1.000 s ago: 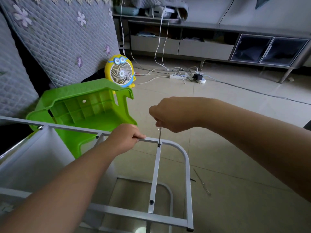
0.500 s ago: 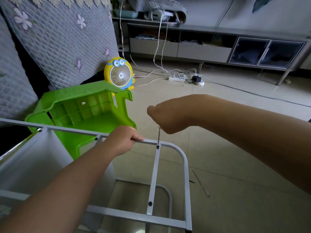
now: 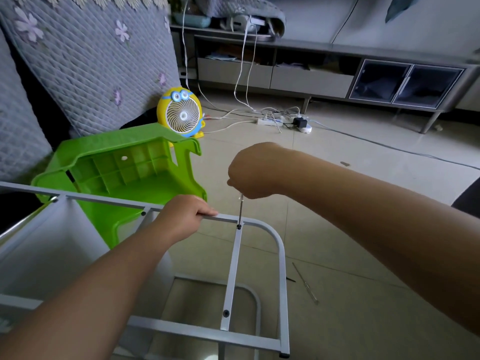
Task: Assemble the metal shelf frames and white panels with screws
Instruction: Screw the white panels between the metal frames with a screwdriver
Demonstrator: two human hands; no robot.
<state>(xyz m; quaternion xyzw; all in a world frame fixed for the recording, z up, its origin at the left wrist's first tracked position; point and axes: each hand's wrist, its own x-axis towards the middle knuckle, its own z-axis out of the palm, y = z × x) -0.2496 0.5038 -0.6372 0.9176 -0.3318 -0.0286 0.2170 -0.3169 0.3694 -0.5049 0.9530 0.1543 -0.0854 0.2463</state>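
Note:
A grey metal shelf frame (image 3: 281, 258) stands in front of me, with a white panel (image 3: 46, 245) fitted at its left. My left hand (image 3: 183, 216) grips the frame's top rail. My right hand (image 3: 252, 170) is curled round a screwdriver (image 3: 240, 210) held upright. Its tip sits on a dark screw (image 3: 239, 226) where a flat cross strip (image 3: 232, 276) meets the top rail. A second dark screw (image 3: 226, 313) shows at the strip's near end. The screwdriver's handle is hidden inside my fist.
A green plastic stool (image 3: 124, 172) lies tipped on its side behind the frame. A yellow desk fan (image 3: 181, 114), a power strip (image 3: 283, 122) with cables and a low TV cabinet (image 3: 324, 74) lie beyond. A thin metal rod (image 3: 305, 283) rests on the floor tiles to the right.
My right hand has turned slightly over the screwdriver, staying on the same screw. The left hand keeps its grip on the rail. The view has shifted a little.

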